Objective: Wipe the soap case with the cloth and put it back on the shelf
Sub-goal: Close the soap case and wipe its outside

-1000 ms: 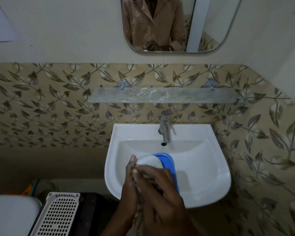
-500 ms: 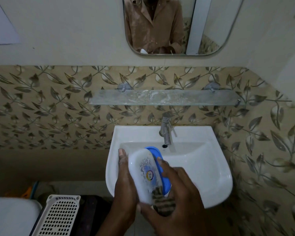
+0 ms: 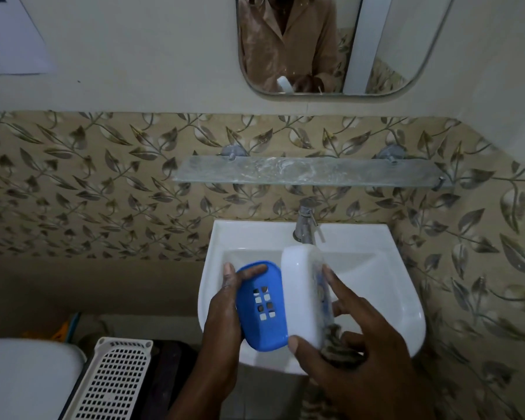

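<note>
Over a white washbasin (image 3: 391,286) below the bare glass shelf (image 3: 309,174), the left hand (image 3: 225,316) grips the soap case's blue tray (image 3: 259,304) while the right hand (image 3: 361,344) pinches its white lid (image 3: 300,292) and the bunched cloth (image 3: 335,344); wiping looks unfinished, closing and shelving remain.

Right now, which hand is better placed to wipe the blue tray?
Right. The right hand already holds the cloth with the white lid; the left hand is occupied gripping the blue tray.
</note>
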